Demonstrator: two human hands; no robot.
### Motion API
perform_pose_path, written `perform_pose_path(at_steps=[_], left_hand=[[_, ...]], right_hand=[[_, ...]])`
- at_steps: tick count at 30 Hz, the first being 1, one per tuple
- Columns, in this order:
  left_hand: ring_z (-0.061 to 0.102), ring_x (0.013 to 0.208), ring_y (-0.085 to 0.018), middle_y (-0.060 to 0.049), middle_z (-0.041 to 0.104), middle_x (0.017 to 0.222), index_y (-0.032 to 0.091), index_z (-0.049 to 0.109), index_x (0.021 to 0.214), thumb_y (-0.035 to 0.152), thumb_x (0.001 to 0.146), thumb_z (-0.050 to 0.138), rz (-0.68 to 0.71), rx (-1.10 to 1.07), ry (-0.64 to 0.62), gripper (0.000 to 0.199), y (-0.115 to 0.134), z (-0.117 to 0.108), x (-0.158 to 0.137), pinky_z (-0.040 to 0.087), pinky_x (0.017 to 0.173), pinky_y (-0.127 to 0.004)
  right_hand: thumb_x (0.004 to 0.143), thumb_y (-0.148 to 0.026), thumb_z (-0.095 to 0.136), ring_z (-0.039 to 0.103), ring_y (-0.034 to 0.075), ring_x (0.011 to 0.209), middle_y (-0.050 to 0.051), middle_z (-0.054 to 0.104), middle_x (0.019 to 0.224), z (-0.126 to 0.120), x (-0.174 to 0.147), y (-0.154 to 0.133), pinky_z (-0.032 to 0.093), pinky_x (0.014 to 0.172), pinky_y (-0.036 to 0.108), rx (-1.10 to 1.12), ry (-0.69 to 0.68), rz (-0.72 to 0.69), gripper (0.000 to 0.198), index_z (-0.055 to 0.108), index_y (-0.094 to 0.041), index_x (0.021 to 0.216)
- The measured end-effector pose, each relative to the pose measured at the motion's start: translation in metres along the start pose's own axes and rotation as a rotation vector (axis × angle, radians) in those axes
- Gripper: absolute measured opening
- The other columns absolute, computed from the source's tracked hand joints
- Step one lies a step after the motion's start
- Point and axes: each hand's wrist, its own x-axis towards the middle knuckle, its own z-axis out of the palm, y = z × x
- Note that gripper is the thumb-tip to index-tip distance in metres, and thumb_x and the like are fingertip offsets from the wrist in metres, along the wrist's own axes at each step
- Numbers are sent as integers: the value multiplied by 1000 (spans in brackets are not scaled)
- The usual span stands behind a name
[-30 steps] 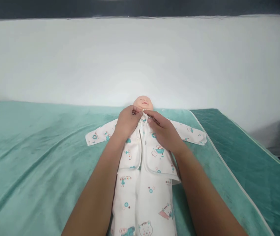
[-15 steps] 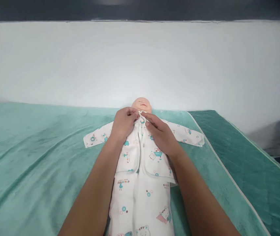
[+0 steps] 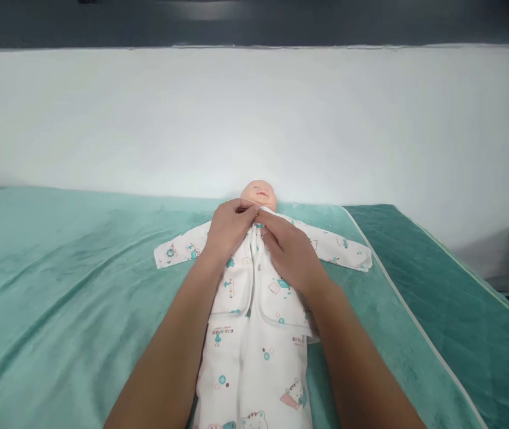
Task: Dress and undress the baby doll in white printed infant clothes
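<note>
A baby doll (image 3: 260,193) lies on its back, its head towards the wall. It wears a white printed jacket (image 3: 236,292) with both sleeves spread out, above matching printed trousers (image 3: 263,375). My left hand (image 3: 231,226) pinches the jacket's collar just below the doll's chin. From the other side, my right hand (image 3: 288,244) has its fingertips closed on the same collar, touching the left fingers. The fastening under the fingertips is hidden. Lower down, the jacket's two front edges lie close side by side with a narrow gap.
A light green blanket (image 3: 67,286) with wrinkles covers the surface under the doll. To the right lies a darker green quilted cover (image 3: 433,280) beyond a pale piped edge. A white wall (image 3: 254,113) rises directly behind the doll's head.
My fingertips have come closer together at the collar and now cover the fastening that showed before. The view has tilted up slightly.
</note>
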Motion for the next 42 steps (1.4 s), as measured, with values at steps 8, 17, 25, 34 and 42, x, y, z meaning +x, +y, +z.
perform_pose_path(at_steps=[8, 17, 25, 34, 42], left_hand=[[67, 86, -20, -3, 75, 85, 19, 72, 75, 34, 80, 60, 80, -45, -80, 20, -3, -1, -1, 48, 76, -29], [63, 76, -18, -2, 71, 76, 18, 71, 72, 33, 80, 56, 56, -6, -73, 23, -6, -2, 1, 49, 71, -29], [64, 81, -18, -4, 71, 80, 17, 73, 82, 23, 76, 57, 67, -116, -65, 19, -9, -2, 5, 49, 80, -29], [43, 57, -10, 3, 48, 57, 18, 50, 56, 43, 82, 58, -7, -71, -66, 37, -6, -3, 3, 35, 57, -25], [61, 78, -16, -1, 70, 83, 19, 72, 81, 39, 73, 69, -67, -20, -68, 23, -2, -2, 2, 44, 70, -26]], right_hand=[[97, -19, 32, 51, 25, 130, 9, 60, 136, 1, -1, -6, 44, 106, 45, -176, -21, -87, 43, 54, -21, 134], [97, -19, 33, 42, 32, 138, 20, 54, 141, 14, -5, -21, 35, 113, 54, -352, -57, -109, 41, 56, -10, 129], [95, -16, 35, 42, 30, 139, 18, 49, 147, 17, -7, -28, 33, 114, 50, -382, -63, -90, 39, 56, -10, 127], [90, -16, 43, 61, 25, 110, 8, 70, 114, 16, -6, -32, 44, 98, 41, -216, 44, -4, 28, 64, -19, 107], [88, -30, 46, 63, 18, 73, 0, 71, 84, 11, -4, -3, 47, 71, 33, 231, 284, 354, 25, 69, -24, 96]])
